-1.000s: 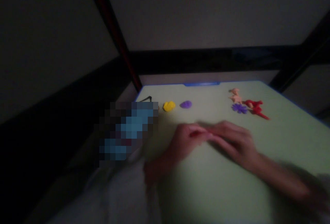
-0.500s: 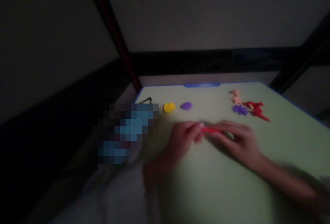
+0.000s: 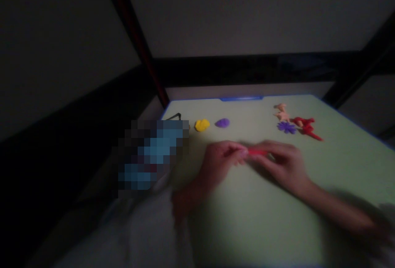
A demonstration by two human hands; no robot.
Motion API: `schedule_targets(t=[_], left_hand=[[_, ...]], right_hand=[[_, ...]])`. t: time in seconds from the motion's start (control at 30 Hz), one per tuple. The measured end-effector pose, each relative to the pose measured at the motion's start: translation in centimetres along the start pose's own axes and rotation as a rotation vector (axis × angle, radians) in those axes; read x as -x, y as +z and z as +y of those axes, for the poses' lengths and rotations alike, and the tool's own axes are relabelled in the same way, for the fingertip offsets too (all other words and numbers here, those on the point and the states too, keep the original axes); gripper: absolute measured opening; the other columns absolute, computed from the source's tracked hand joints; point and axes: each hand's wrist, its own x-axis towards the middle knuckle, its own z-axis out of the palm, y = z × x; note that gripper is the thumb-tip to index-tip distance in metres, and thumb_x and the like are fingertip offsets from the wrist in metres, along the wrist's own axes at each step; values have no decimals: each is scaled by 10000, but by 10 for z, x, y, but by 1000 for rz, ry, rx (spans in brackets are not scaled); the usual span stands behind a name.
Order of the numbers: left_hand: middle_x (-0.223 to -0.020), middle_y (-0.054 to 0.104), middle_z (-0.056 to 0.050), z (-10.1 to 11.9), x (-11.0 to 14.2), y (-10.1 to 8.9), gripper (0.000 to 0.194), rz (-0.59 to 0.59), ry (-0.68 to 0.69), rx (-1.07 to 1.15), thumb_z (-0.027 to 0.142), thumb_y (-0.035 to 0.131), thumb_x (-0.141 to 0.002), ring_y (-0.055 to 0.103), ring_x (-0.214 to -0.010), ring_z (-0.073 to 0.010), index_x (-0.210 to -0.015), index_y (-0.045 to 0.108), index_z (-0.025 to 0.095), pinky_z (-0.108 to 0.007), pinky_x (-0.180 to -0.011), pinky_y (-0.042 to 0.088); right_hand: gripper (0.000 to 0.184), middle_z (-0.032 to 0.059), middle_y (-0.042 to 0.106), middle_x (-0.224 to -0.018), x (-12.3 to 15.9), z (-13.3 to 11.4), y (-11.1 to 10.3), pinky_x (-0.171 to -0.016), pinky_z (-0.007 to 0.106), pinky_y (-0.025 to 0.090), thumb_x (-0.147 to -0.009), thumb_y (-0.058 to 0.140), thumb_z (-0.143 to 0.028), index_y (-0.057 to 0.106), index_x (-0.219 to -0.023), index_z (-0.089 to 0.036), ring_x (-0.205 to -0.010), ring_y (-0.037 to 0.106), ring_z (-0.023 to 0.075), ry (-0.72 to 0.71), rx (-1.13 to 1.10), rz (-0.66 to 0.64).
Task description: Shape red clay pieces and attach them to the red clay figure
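A thin red strip, looking like modelling clay, is stretched between my hands above the table. My left hand pinches its left end with thumb and fingers. Its right end is gripped by my right hand, with thumb below and fingers above. Beyond the hands lie a yellow clay lump and a purple clay lump. Farther right are a purple petalled piece, red clay pieces with a long tapered end, and a peach-coloured clay shape. Blur hides the finer detail.
The pale table has a blue edge and a blue handle-like strip at its far side. A pixelated bluish object covers the left edge, with a thin black frame behind it. A wall stands beyond.
My left fingers have shifted slightly right along the red strip, closer to my right hand. The view has tilted a little, so the table appears slightly higher.
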Motion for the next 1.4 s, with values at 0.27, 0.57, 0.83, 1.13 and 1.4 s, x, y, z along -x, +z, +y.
schedule_targets(t=[0.27, 0.57, 0.83, 1.13, 1.4], left_hand=[[-682, 652, -33, 8, 0, 1, 208, -55, 22, -22, 288, 651, -691, 549, -591, -103, -833, 697, 144, -214, -539, 425], [-755, 668, -48, 9, 2, 1, 205, -31, 46, -76, 278, 664, -687, 591, -669, -129, -834, 712, 143, -224, -585, 449], [-707, 644, -25, 11, 3, 3, 98, 58, 135, -83, 207, 682, -662, 574, -629, -92, -733, 700, 142, -193, -577, 442], [-702, 655, -33, 11, 2, 2, 119, 90, 162, -131, 242, 656, -689, 581, -615, -105, -748, 704, 150, -195, -538, 447], [-652, 647, -30, 9, 2, 3, 90, 139, 148, -129, 249, 659, -682, 590, -589, -127, -705, 681, 165, -224, -507, 463]], right_hand=[[113, 38, 724, -707, 2, 2, 0, -554, 253, 545, -710, 686, -274, 706, -776, -185, -595, 663, 155, 24, -24, 127], [45, 11, 726, -692, 2, 1, 0, -548, 220, 540, -702, 698, -201, 703, -746, -192, -582, 657, 131, -7, -58, 110], [58, 12, 725, -681, 2, 0, 0, -543, 236, 542, -695, 706, -228, 707, -744, -198, -568, 657, 140, 10, -44, 121], [79, 10, 718, -702, 2, 3, -1, -556, 226, 516, -731, 675, -249, 702, -780, -193, -595, 644, 128, 23, -20, 66], [76, 26, 687, -763, 2, 3, -1, -595, 251, 488, -767, 643, -210, 675, -831, -185, -670, 615, 131, -72, 20, 2]])
